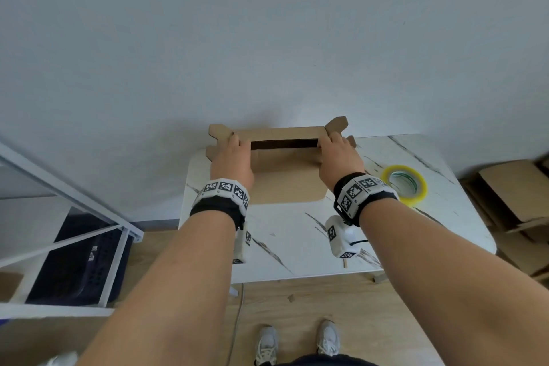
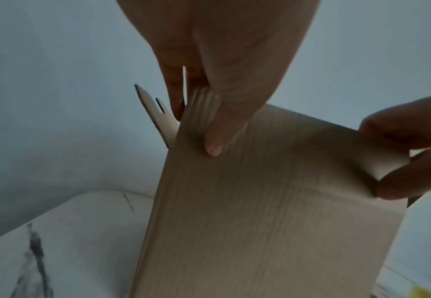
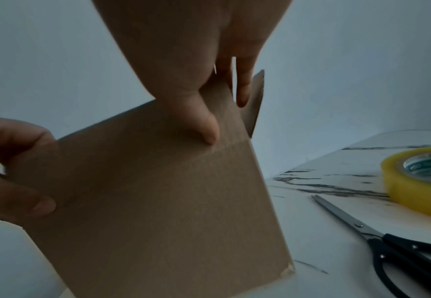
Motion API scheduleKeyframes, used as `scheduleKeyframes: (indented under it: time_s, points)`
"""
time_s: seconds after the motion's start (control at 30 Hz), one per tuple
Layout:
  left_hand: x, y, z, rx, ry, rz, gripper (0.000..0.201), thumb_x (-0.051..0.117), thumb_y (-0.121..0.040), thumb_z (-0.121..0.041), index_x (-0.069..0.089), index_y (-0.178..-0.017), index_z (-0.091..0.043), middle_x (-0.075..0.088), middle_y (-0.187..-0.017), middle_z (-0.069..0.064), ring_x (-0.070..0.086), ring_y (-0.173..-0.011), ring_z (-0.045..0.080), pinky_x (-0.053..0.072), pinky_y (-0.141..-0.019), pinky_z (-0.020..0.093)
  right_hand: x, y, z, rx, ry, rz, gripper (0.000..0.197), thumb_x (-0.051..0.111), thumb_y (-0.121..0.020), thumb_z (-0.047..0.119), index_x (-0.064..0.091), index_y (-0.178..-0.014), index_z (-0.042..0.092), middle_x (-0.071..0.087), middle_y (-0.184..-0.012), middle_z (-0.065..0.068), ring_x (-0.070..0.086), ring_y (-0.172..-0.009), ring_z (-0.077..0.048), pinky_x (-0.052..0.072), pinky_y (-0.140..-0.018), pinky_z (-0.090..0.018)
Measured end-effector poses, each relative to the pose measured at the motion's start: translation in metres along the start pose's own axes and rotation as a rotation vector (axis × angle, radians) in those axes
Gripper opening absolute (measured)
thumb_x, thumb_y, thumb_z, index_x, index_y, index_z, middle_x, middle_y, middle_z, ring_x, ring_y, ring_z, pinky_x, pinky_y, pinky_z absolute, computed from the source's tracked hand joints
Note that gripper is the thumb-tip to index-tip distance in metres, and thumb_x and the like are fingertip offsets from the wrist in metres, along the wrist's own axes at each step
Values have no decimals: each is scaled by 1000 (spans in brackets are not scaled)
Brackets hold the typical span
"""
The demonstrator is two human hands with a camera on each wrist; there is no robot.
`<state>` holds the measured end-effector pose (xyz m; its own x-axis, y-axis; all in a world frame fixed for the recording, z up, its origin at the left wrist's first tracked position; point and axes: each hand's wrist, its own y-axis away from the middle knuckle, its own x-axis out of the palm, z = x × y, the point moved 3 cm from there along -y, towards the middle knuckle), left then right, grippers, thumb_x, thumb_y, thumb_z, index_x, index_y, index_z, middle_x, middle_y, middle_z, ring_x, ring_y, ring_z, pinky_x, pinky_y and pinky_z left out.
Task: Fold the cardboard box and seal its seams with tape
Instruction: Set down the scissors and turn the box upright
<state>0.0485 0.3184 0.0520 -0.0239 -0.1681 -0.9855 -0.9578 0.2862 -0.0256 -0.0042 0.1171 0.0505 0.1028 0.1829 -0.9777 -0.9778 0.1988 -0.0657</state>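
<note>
While held up over the far edge of the white marble-patterned table [image 1: 297, 235], the cardboard box [image 1: 285, 175] is partly opened, one hand at each top corner.

Item: brown corrugated cardboard, plain, a crease line across its near panel, a dark slot open along the top, notched tabs projecting at both ends, lower edge rounded. Left hand [image 1: 231, 157]: thumb pressed on the near panel, fingers [image 2: 176, 100] over the top edge, pinching the left corner. Right hand [image 1: 338, 157]: same pinch at the right corner. Yellow tape roll [image 1: 404, 184] lies on the table just right of the box; black-handled scissors [image 3: 398, 248] beside it, handles cut off in the right wrist view. Box's far side hidden.
</note>
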Motion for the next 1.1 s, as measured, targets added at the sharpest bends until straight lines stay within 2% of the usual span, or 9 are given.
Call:
scheduleKeyframes:
  time_s: [0.2,0.3,0.43,0.53,0.63,0.8,0.93,1.0,1.1]
  points:
    - [6,5,-1,-14,11,155,24,44,-85,4,47,-103,-11,49,-73,3,48,-68,23,37,-56,32,-1,7,2,34,-79,110,7,50,-82,20,51,-88,16,51,-87,2,55,-82,-23,42,-68,-32]
    - [3,2,-1,23,13,195,40,40,-82,8,51,-112,-15,54,-79,6,50,-71,25,39,-57,32,-14,1,7,100,-215,74,18,43,-82,27,57,-78,17,59,-79,1,59,-74,-23,45,-64,-31]
    - [5,-4,-3,84,-46,289,58,38,-88,4,53,-133,-30,62,-121,6,60,-108,28,50,-82,35,-24,-24,2,148,-258,26,27,50,-82,16,60,-107,18,59,-108,-2,57,-100,-23,53,-81,-38]
    - [9,-8,1,66,-78,333,52,39,-85,4,65,-120,-25,65,-111,5,61,-99,27,46,-75,30,-21,-42,2,90,-72,265,63,71,-78,22,44,-136,21,48,-133,-3,43,-126,-25,40,-103,-41]
    - [7,-10,6,72,-122,296,45,43,-81,6,71,-107,-18,57,-88,1,54,-80,24,40,-67,27,-15,-52,6,31,116,381,75,81,-69,32,44,-134,23,51,-128,-1,47,-123,-26,34,-106,-47]
    - [-5,-13,11,80,-176,182,37,42,-84,2,72,-97,-18,61,-100,10,53,-100,30,34,-74,29,-10,-58,12,111,43,487,44,55,-91,16,48,-135,10,54,-133,-10,52,-121,-28,43,-95,-35]
    - [0,-10,18,16,-152,202,34,44,-80,4,71,-87,-16,58,-87,8,51,-86,27,37,-73,30,-24,-64,5,306,-245,417,39,40,-97,15,54,-130,-1,54,-133,-19,51,-123,-33,42,-94,-35]
    - [3,-10,20,-3,-128,207,43,44,-77,6,74,-92,-22,61,-90,6,54,-84,26,42,-72,29,-28,-65,0,359,-330,393,34,41,-97,17,59,-120,1,56,-127,-20,53,-110,-31,39,-84,-34]
    - [5,-11,19,-22,-77,232,48,44,-79,4,73,-101,-26,61,-105,7,58,-92,27,44,-74,29,-21,-64,-10,426,-361,363,28,40,-96,16,46,-70,12,51,-90,-12,46,-80,-23,37,-70,-29]
